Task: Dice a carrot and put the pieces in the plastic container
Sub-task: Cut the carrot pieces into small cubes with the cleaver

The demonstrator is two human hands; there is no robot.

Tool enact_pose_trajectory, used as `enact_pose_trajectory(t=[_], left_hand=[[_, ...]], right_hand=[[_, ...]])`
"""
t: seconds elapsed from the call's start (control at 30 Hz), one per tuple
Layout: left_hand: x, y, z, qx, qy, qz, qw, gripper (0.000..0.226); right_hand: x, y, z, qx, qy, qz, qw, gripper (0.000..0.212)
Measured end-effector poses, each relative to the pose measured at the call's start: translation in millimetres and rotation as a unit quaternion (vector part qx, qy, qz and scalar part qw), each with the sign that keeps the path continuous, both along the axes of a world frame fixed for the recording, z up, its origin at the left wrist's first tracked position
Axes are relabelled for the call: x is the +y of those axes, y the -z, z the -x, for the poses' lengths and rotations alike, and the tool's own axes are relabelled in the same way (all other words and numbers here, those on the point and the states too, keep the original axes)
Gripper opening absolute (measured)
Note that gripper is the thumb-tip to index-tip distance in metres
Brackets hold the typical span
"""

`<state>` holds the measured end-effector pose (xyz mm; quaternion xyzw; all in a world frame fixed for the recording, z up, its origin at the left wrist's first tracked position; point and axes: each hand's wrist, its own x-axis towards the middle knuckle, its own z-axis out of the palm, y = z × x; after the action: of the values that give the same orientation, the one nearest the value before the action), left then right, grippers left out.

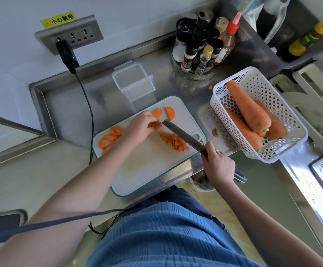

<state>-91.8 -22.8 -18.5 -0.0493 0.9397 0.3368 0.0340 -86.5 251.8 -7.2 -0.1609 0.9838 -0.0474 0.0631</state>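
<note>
Forearms are reaching from the lower frame edge over the white cutting board (pixel 149 170), where the work is taking place. Left hand (pixel 140 125) is pinching a carrot slice (pixel 155 124) with curled fingertips, holding it flat on the board just beside the knife tip. Right hand (pixel 217 165) is gripping the handle of the knife (pixel 181 136), fingers wrapped around it, with the blade angling up and left toward the held slice. Diced carrot pieces (pixel 174 142) are lying in a loose row just under the blade; uncut slices (pixel 110 137) are lying in a pile at the board's left edge, and two half-round slices (pixel 164 112) are resting near its far edge. Plastic container (pixel 133 81) is standing open beyond the board, holding no visible carrot, so the transfer appears not yet begun. For a clean cut, fingertips should be tucking back behind the knuckles while the blade is coming down in even, parallel strokes. Whole carrots (pixel 251 112) are lying in a white perforated basket (pixel 283 105) to the right, with spice bottles (pixel 201 45) grouped behind.
</note>
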Motion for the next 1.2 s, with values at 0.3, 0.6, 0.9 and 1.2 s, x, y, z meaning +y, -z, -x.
enact_pose_trajectory(t=[0.3, 0.6, 0.9, 1.2], left_hand=[[15.8, 1.9, -71.6, -0.135, -0.110, -0.172, 0.970, 0.021], [26.9, 13.4, -90.8, -0.072, -0.193, -0.136, 0.969, 0.023], [-1.6, 2.6, -12.1, 0.031, -0.105, 0.018, 0.994, 0.040], [14.5, 27.9, 34.9, -0.017, -0.064, 0.093, 0.993, 0.030]], right_hand=[[-22.4, -4.3, -1.0, -0.042, 0.049, 0.031, 0.997, 0.018], [-29.9, -3.3, -4.5, -0.067, 0.042, 0.034, 0.996, 0.019], [-28.6, -6.6, 1.6, -0.052, 0.145, 0.104, 0.982, 0.016], [-27.6, -11.4, -0.8, -0.058, 0.184, 0.131, 0.972, 0.014]])
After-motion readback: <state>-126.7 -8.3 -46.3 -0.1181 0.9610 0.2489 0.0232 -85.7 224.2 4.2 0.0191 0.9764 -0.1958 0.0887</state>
